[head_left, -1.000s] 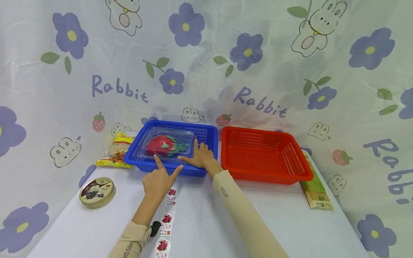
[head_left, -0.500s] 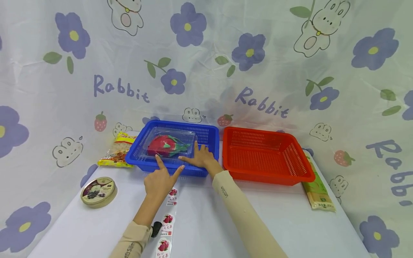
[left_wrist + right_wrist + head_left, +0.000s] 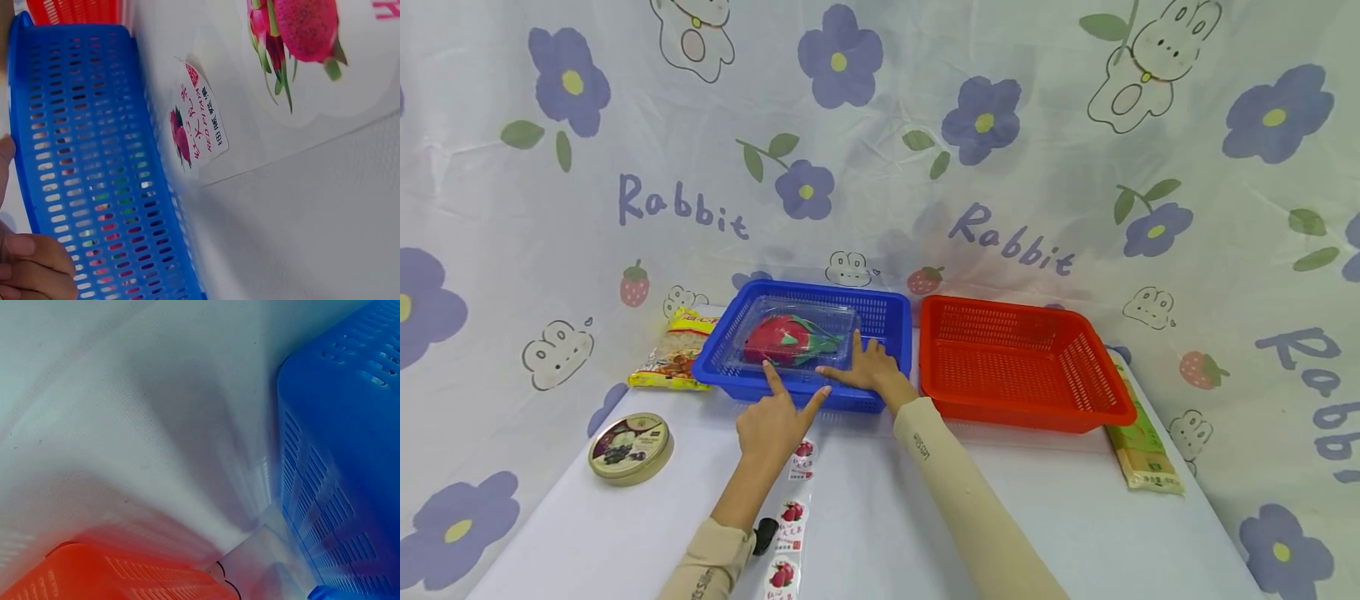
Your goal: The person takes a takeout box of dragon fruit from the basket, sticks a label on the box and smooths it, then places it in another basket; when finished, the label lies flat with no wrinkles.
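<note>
A clear plastic box (image 3: 827, 312) with a red dragon fruit (image 3: 775, 340) inside sits in the blue basket (image 3: 733, 385). My left hand (image 3: 767, 427) is at the basket's front, its index fingertip right at the box's near edge and its thumb spread out to the right. In the left wrist view, the other fingers (image 3: 44, 262) are folded beside the slotted basket wall. My right hand (image 3: 872, 368) reaches over the basket's front right rim, index finger along the box's right side and thumb along its front edge. The right wrist view hides that hand.
An empty red basket (image 3: 1007, 367) stands right of the blue one. A strip of dragon fruit stickers (image 3: 792, 512) runs along the table below my left hand. A round tin (image 3: 631, 450) and a yellow food bag (image 3: 673, 350) lie left, a green-yellow packet (image 3: 1146, 450) right.
Both hands keep their places at the box. The whole head view has shifted slightly, with the things appearing a little further right.
</note>
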Demonstrator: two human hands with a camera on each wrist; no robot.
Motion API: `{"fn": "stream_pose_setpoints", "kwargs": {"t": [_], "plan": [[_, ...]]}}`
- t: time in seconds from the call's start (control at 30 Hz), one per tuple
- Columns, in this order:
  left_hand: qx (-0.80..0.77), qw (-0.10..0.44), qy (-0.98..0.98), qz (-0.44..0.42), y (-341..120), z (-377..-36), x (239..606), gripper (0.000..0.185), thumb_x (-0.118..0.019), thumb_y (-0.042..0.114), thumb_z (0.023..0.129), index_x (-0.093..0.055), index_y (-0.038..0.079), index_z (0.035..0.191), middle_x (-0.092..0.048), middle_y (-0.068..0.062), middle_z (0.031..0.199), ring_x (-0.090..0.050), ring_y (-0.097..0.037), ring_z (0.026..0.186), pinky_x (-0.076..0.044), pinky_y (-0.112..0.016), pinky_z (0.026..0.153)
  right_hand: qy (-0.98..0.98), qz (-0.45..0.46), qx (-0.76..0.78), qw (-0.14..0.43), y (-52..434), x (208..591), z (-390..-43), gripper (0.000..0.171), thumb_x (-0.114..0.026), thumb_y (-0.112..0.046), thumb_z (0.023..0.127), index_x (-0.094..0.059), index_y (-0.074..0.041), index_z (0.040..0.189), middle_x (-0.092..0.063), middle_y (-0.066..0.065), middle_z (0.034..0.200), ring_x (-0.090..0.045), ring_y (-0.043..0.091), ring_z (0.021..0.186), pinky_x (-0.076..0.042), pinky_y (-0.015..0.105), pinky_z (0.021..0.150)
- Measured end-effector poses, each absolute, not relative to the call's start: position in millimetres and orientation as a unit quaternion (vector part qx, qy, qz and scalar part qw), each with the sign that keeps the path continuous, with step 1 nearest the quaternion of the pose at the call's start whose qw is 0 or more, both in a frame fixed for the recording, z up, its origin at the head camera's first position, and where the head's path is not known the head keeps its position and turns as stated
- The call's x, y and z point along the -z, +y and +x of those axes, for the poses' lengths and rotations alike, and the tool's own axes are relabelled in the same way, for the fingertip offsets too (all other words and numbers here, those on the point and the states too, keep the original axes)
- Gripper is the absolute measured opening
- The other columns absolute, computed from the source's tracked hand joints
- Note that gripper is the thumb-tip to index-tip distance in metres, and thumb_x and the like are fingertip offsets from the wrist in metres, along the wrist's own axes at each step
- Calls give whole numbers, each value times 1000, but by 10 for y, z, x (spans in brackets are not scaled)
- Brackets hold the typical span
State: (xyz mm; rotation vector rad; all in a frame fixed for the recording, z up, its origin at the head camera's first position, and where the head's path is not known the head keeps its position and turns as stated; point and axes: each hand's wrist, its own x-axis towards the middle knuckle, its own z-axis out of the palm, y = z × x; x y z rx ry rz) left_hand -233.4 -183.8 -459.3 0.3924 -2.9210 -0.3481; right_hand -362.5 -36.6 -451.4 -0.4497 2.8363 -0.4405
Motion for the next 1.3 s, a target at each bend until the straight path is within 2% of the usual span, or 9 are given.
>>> {"fn": "stream_pose_setpoints", "kwargs": {"t": [0.3,0.5,0.83,1.3], "plan": [[119,90,-980,133,-1830,-2341,4609,118,-33,84,87,-6,-9,155,-36,-1,42,-27,-12,37,-24,-26,38,968,-140,162,132,-394,4521,-3631,117,-44,-85,80,2,-14,161,-23,21,162,-26,41,148,-29,60,113],[120,85,-979,139,-1819,-2344,4604,119,-30,86,86,-3,-7,155,-37,-2,42,-28,-12,37,-24,-27,38,962,-139,182,152,-401,4509,-3622,118,-43,-84,80,8,-14,160,-20,21,163,-24,41,148,-28,61,114],[126,79,-979,138,-1823,-2334,4603,120,-27,86,86,0,-7,155,-37,-2,43,-28,-13,38,-25,-27,38,953,-134,208,172,-408,4534,-3631,122,-43,-87,78,15,-16,158,-32,22,158,-37,45,141,-34,60,111],[134,95,-978,132,-1819,-2328,4619,118,-31,85,87,-3,-8,155,-36,-1,42,-27,-12,37,-23,-26,37,928,-158,275,196,-386,4550,-3630,123,-48,-82,81,22,-15,156,-27,20,161,-34,45,143,-30,61,112]]}}
